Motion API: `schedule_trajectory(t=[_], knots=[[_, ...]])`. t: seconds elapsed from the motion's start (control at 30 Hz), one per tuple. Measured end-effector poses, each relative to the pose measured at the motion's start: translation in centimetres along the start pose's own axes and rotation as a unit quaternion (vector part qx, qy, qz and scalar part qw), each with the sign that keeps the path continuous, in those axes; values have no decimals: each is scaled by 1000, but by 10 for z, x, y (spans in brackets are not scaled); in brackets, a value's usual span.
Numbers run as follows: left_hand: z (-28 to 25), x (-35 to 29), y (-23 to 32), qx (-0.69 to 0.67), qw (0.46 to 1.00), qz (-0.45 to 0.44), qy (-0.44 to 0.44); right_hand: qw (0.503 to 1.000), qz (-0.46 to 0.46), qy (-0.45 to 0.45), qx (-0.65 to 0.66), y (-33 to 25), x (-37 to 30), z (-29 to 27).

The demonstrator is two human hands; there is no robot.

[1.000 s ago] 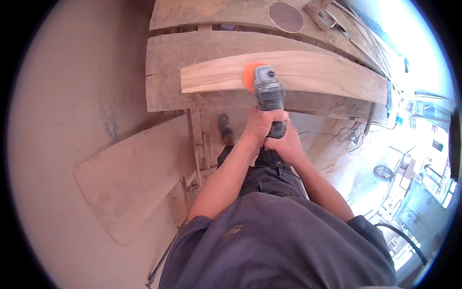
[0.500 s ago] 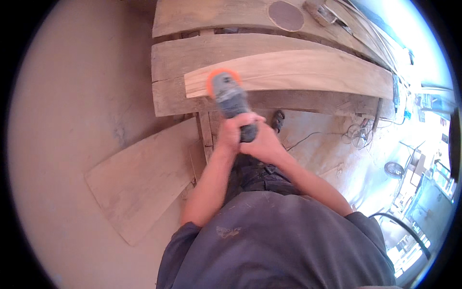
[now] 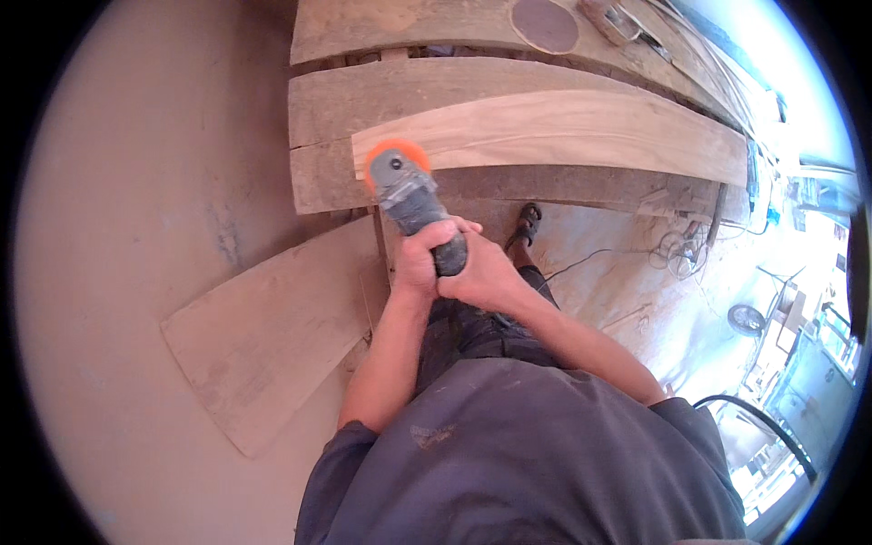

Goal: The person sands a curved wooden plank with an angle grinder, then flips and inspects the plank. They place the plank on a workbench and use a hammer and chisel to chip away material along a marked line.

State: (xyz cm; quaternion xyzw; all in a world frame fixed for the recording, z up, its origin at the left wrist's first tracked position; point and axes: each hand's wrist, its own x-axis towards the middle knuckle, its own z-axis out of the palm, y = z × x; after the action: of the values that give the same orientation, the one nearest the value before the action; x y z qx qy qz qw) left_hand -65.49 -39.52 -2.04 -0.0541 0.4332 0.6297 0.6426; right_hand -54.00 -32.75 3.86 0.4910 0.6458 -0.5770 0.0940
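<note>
Both of my hands are wrapped round the dark grey body of an angle grinder (image 3: 411, 202) with an orange disc (image 3: 413, 154). My left hand (image 3: 420, 256) grips its left side, and my right hand (image 3: 481, 268) closes round the rear end from the right. The disc lies over the near left corner of a pale wooden board (image 3: 563, 132); whether it touches the wood I cannot tell. That board rests lengthwise on a workbench of thick, worn planks (image 3: 318, 109). The disc and grinder head hide part of the board's left end.
On the bench's far side lie a round brown disc (image 3: 545, 24) and a wooden hand plane (image 3: 610, 20). A wide panel (image 3: 272, 318) leans or lies at the left below the bench. A thin cable (image 3: 581, 259) runs across the floor at right, near a wheel (image 3: 747, 319).
My hands have moved the grinder left and slightly nearer to me. Its orange disc has gone from over the board to its near left corner. One foot shows more fully.
</note>
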Motion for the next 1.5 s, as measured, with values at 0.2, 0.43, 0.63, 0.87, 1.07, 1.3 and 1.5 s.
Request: schedule_trajectory(t=[0.2, 0.43, 0.63, 0.87, 1.07, 1.3, 1.5], knots=[[52, 5, -24, 119, 993, -18, -8, 994, 25, 41, 102, 46, -23, -24], [-6, -7, -11, 9, 1000, -1, 23, 1000, -15, -16, 1, 1, -9, 6], [-2, -14, -29, 17, 1000, 8, 5, 1000, -8, 1, -9, 12, -23, 5], [14, -13, -13, 83, 996, 18, 26, 998, -7, 16, 52, 9, -24, 3], [-22, -8, 0, -15, 999, 26, 9, 999, -39, -7, -12, -13, -2, 18], [-9, -10, 0, 7, 999, 31, 31, 999, -32, -14, 31, -8, -7, 16], [-12, -13, 10, -21, 998, 46, 27, 999, -41, -14, -3, -14, 2, 17]])
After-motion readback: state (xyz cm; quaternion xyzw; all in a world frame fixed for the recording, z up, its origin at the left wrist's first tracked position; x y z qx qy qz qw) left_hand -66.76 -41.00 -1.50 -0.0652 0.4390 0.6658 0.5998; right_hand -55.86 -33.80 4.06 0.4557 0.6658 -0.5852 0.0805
